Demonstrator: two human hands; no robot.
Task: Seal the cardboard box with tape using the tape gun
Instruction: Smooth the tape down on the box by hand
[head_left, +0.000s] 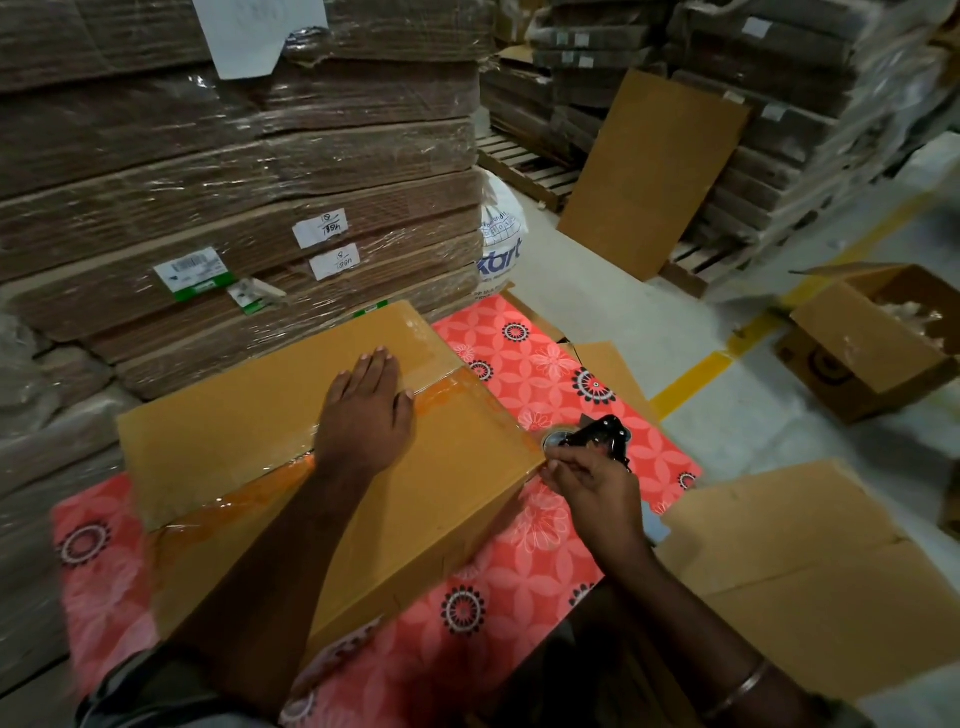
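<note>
A closed brown cardboard box (244, 410) lies on a red flower-patterned table cover (540, 358). A strip of clear tape (457, 387) runs along the box's top seam from its left end to its right edge. My left hand (366, 410) lies flat with straight fingers on the box top, pressing on the tape. My right hand (597, 483) grips the black tape gun (597, 434) at the box's right edge, where the tape meets the corner.
Shrink-wrapped stacks of flat cartons (234, 197) rise just behind the box. Flat cardboard (810, 566) lies at my right. An open carton (878, 338) sits on the floor farther right, near a yellow floor line (691, 379). A cardboard sheet (649, 176) leans on pallets.
</note>
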